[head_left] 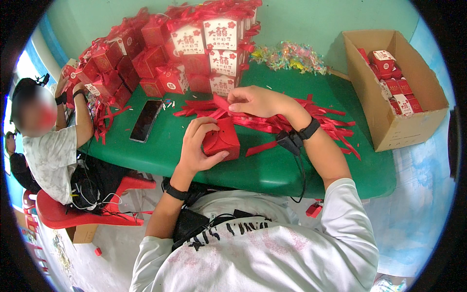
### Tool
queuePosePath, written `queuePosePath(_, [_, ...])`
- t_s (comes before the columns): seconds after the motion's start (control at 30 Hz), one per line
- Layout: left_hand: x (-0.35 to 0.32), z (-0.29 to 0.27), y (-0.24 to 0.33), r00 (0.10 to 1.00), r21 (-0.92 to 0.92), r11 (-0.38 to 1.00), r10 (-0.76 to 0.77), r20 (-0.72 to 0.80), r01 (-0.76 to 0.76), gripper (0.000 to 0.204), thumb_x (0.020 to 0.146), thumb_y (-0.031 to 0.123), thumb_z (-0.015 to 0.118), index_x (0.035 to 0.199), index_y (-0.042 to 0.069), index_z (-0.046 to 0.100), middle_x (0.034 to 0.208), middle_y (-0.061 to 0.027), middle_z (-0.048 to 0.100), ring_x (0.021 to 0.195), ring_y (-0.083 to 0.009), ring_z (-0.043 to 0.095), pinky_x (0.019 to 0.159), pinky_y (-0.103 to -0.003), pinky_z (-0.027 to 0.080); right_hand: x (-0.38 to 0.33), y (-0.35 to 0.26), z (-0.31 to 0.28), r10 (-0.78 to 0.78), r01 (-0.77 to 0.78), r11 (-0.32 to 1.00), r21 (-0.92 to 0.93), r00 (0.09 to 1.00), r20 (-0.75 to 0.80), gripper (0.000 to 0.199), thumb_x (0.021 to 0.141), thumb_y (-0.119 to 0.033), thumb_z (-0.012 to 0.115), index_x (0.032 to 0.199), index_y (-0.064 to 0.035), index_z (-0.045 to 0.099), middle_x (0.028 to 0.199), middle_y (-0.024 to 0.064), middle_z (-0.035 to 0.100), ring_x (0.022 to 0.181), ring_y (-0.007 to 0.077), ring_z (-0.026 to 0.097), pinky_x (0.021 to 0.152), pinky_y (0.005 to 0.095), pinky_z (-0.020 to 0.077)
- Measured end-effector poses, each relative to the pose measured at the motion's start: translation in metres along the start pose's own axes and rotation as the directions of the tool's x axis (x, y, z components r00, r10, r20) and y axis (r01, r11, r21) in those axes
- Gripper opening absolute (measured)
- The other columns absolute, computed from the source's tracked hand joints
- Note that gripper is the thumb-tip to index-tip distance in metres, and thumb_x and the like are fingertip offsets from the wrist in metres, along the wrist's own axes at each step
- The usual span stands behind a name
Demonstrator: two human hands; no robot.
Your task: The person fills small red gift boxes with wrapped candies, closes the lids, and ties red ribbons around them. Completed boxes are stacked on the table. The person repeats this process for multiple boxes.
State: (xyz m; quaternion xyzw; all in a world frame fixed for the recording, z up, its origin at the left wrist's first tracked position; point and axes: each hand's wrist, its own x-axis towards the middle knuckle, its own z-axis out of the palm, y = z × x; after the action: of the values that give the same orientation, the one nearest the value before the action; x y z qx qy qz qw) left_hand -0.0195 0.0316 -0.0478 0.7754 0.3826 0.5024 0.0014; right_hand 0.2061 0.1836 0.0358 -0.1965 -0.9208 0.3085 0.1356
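A small red gift box (224, 142) rests on the green table, gripped from its left side by my left hand (194, 141). Its curved top flaps are folded down and show small dark holes. Just beyond the box, my right hand (262, 103) has its fingers closed on a red ribbon (222, 103). Under and around that hand spreads a loose pile of red ribbons (311, 125); part of the pile is hidden by my wrist.
Stacked red and white gift boxes (189, 63) stand at the back left. A phone (146, 120) lies near another person (53, 146) handling boxes. Colourful shredded filler (292, 57) sits at the back. A cardboard carton (408, 126) holding boxes stands at right.
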Motion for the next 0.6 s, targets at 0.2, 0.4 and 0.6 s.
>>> queuePosePath(0.2, [-0.003, 0.0, -0.003, 1.0, -0.037, 0.999, -0.009, -0.017, 0.009, 0.058, 0.073, 0.04, 0.088, 0.112, 0.004, 0.066, 0.122, -0.0177, 0.065, 0.112, -0.0384, 0.062, 0.098, -0.047, 0.049, 0.005, 0.006, 0.002, -0.077, 0.081, 0.955, 0.287, 0.997, -0.028, 0.025, 0.104, -0.025, 0.06, 0.114, -0.0025, 0.066, 0.096, 0.0059, 0.069, 0.09, 0.0184, 0.063, 0.085, 0.0373, 0.0528])
queuePosePath(0.4, [-0.009, -0.001, -0.009, 0.991, -0.135, 0.989, -0.075, -0.114, 0.06, 0.053, 0.09, 0.053, 0.069, 0.105, 0.001, 0.066, 0.116, -0.0189, 0.065, 0.11, -0.0365, 0.062, 0.097, -0.045, 0.048, 0.003, 0.009, -0.005, 0.089, -0.122, 0.808, 0.577, 0.992, 0.087, 0.025, 0.105, -0.026, 0.06, 0.112, -0.0028, 0.067, 0.09, 0.0013, 0.066, 0.087, 0.0127, 0.06, 0.082, 0.0337, 0.0515])
queuePosePath(0.6, [-0.01, -0.003, -0.01, 0.979, -0.116, 0.987, -0.129, -0.156, 0.111, 0.06, 0.097, 0.061, 0.057, 0.1, 0.001, 0.064, 0.114, -0.0203, 0.065, 0.11, -0.0355, 0.062, 0.099, -0.045, 0.047, 0.0, 0.004, -0.009, -0.17, 0.155, 0.966, 0.209, 0.984, 0.059, 0.037, 0.104, -0.042, 0.067, 0.105, -0.0049, 0.072, 0.09, -0.0001, 0.07, 0.08, 0.0115, 0.059, 0.075, 0.034, 0.0512])
